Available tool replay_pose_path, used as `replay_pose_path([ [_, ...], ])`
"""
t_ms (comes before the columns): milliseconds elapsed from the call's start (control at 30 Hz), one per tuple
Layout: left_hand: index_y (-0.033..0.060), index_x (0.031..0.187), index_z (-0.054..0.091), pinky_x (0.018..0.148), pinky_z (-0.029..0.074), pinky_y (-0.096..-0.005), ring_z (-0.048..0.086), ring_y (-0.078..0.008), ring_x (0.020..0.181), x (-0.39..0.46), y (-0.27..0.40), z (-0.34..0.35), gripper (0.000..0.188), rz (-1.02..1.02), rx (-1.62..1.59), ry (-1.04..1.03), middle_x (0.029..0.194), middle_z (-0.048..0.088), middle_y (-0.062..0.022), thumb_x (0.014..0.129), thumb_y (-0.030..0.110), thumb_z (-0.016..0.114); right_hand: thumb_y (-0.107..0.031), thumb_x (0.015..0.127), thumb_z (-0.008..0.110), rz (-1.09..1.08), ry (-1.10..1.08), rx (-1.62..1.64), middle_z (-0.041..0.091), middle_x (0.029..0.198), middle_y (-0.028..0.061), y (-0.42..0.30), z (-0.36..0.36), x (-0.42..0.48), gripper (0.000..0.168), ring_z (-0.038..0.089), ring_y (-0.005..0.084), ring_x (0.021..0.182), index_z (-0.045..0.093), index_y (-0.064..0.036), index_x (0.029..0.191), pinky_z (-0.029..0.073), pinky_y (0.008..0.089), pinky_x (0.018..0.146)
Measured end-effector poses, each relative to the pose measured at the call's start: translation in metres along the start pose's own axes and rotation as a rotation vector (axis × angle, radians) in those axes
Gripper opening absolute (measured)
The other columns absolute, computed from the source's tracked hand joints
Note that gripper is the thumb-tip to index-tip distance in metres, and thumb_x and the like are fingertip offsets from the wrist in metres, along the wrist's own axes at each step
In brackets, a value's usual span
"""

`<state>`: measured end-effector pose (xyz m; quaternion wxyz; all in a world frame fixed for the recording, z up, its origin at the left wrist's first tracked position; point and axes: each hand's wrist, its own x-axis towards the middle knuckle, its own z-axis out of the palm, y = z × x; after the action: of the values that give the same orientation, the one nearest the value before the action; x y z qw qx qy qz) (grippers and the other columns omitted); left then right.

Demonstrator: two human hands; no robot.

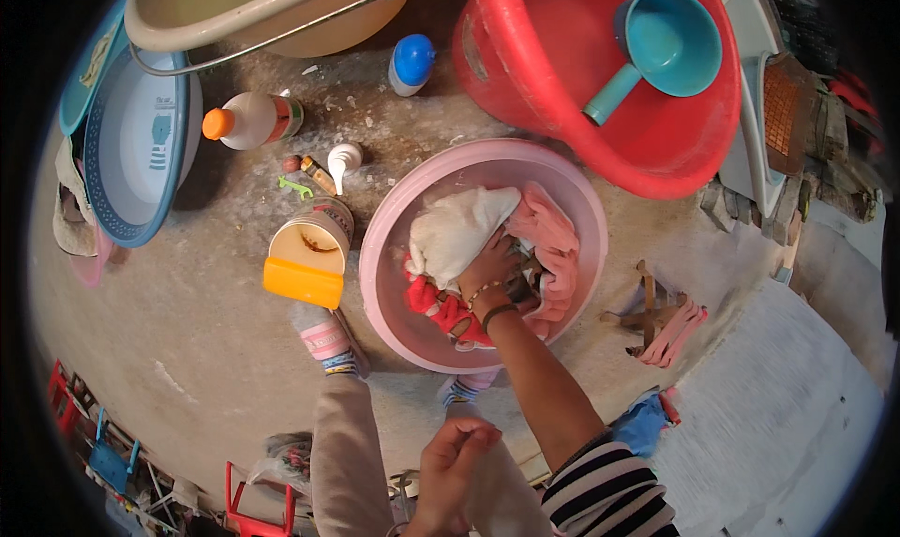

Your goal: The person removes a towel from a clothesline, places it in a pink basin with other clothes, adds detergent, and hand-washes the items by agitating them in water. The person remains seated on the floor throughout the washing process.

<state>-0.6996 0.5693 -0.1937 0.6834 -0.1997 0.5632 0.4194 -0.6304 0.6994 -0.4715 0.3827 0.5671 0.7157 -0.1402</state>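
A round pink plastic basin [380,270] stands on the floor before me with bundled wet-looking cloths in it. My right hand [496,263] reaches into it, between a white cloth [457,231] and a pink cloth [545,231]; its fingers are partly hidden among the cloths, so its grip cannot be made out. Red cloth with white parts [439,308] lies below the white one. My left hand [453,460] is held over my legs, below the basin, fingers curled closed with nothing visible in them.
A large red tub [520,66] with a blue-green dipper [671,41] stands beyond. A bucket [309,238] with an orange piece [302,282] on its rim is left of the basin. Nearby are an orange-capped bottle [249,120], a blue-capped container [413,62] and a blue-rimmed basin [133,143].
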Motion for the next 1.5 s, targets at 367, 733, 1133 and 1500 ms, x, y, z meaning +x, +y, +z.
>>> replay_pose_path([
  [367,0.0007,0.102,0.059,0.083,0.045,-0.0252,0.058,-0.0115,0.088,0.007,0.004,0.003,0.013,0.019,-0.013,-0.052,0.096,0.064,-0.0060,0.097,0.009,0.052,-0.044,0.078,0.063,0.031,0.011,0.031,0.030,0.145,0.0198,-0.004,0.003,0.012,0.083,0.029,0.0379,0.132,0.031,-0.005,0.144,0.034,0.0539,0.098],
  [733,0.0030,0.100,0.059,0.077,0.047,-0.0244,0.060,-0.0101,0.084,0.018,-0.031,-0.012,0.012,0.005,0.002,-0.001,0.092,0.066,-0.0041,0.096,0.012,0.052,-0.026,0.071,0.080,-0.479,0.162,0.883,0.045,0.134,0.0242,0.087,-0.087,-0.027,0.081,0.040,0.0350,0.128,0.040,0.001,0.136,0.037,0.0393,0.103],
  [1133,0.0006,0.101,0.057,0.083,0.047,-0.0254,0.059,-0.0118,0.090,0.021,-0.005,-0.009,0.010,-0.055,-0.050,-0.016,0.097,0.064,-0.0062,0.096,0.008,0.051,-0.050,0.061,0.077,-0.389,0.470,0.273,0.032,0.142,0.0218,-0.009,-0.030,-0.036,0.095,0.033,0.0457,0.127,0.036,-0.016,0.140,0.029,0.0654,0.094],
  [1500,-0.0001,0.101,0.058,0.079,0.045,-0.0263,0.058,-0.0120,0.085,0.020,0.016,-0.010,0.013,-0.006,-0.099,-0.005,0.094,0.065,-0.0068,0.096,0.010,0.052,-0.040,0.069,0.075,-0.257,-0.172,0.262,0.061,0.110,0.0226,-0.010,-0.019,0.037,0.068,0.057,0.0343,0.107,0.051,-0.006,0.123,0.043,0.0485,0.095],
])
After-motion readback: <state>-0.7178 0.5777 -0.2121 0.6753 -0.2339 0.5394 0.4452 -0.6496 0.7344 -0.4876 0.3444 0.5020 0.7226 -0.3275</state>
